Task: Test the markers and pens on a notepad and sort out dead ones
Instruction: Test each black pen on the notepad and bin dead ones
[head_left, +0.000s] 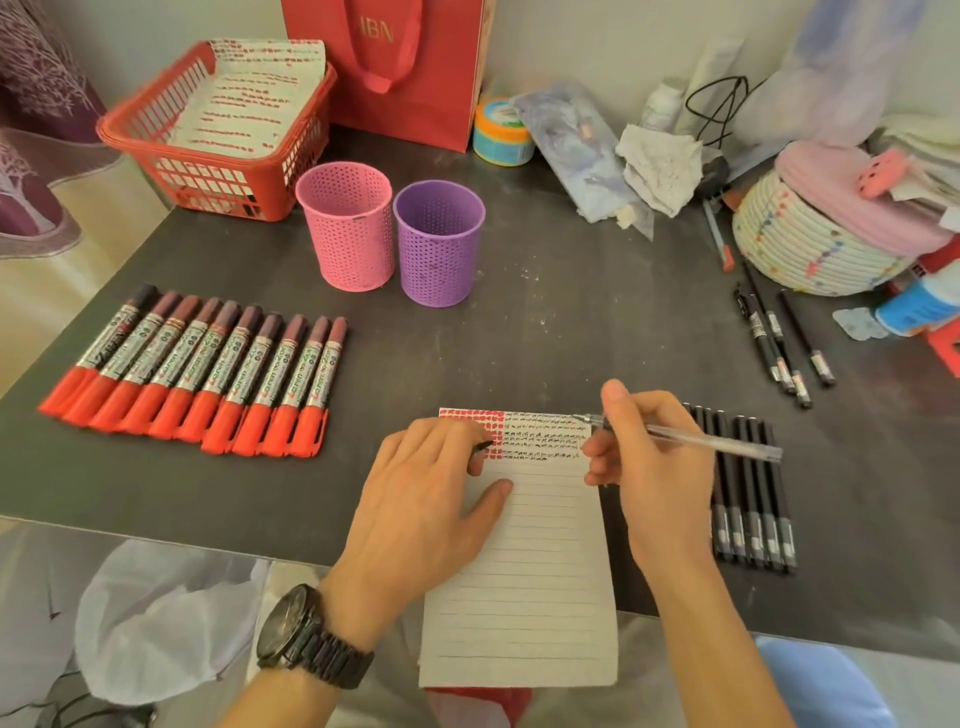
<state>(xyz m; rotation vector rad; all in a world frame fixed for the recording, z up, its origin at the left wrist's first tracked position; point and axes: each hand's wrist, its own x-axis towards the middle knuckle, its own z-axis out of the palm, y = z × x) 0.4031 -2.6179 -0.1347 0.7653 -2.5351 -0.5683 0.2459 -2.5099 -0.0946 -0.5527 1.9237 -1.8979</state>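
A lined notepad (524, 561) lies at the table's front edge, its top rows filled with red and black test marks. My right hand (654, 467) grips a clear pen (691, 435) with its tip over the pad's top right corner. My left hand (431, 483) rests on the pad's left side and pinches a small black pen cap (484, 446) between its fingers. Several red-capped markers (202, 374) lie in a row at the left. Several black pens (753, 499) lie in a row right of the pad, partly behind my right hand.
A pink cup (345, 228) and a purple cup (439, 241) stand behind the pad. A red basket (218, 135) with scribbled sheets sits at the back left. Three more black pens (784, 338) lie at the right, near a woven basket (810, 244) and clutter.
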